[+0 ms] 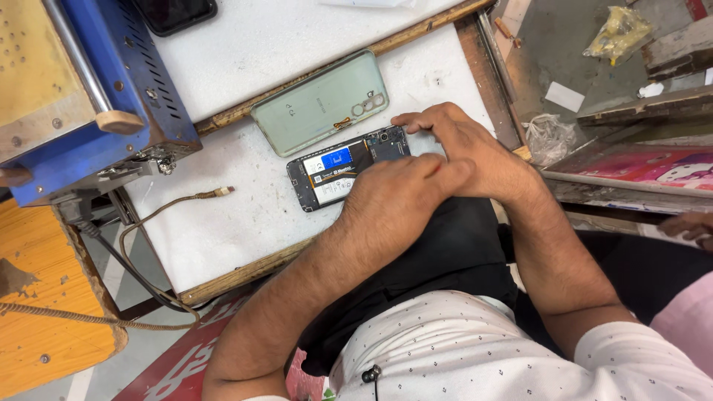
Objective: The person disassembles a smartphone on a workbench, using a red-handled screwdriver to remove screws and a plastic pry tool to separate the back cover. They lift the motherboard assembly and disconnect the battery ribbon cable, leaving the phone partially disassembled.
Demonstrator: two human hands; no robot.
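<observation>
An opened phone (pixel 336 172) lies on the white worktop (pixel 223 230), its back off, with the battery and circuit board showing. Its pale green back cover (pixel 316 108) lies just beyond it, inside face down. My left hand (pixel 390 200) rests over the near edge of the phone and holds it in place. My right hand (pixel 464 141) reaches in from the right, fingertips pressing on the camera end of the phone. The left hand's fingers lie across the right hand. What the fingers do underneath is hidden.
A blue machine (pixel 111 82) with a tan plate stands at the upper left. A cable with a gold plug (pixel 217 192) lies on the worktop. A dark phone (pixel 174 11) sits at the top edge. Another person's hand (pixel 691 226) shows at the far right. An orange bench (pixel 37 297) is at the left.
</observation>
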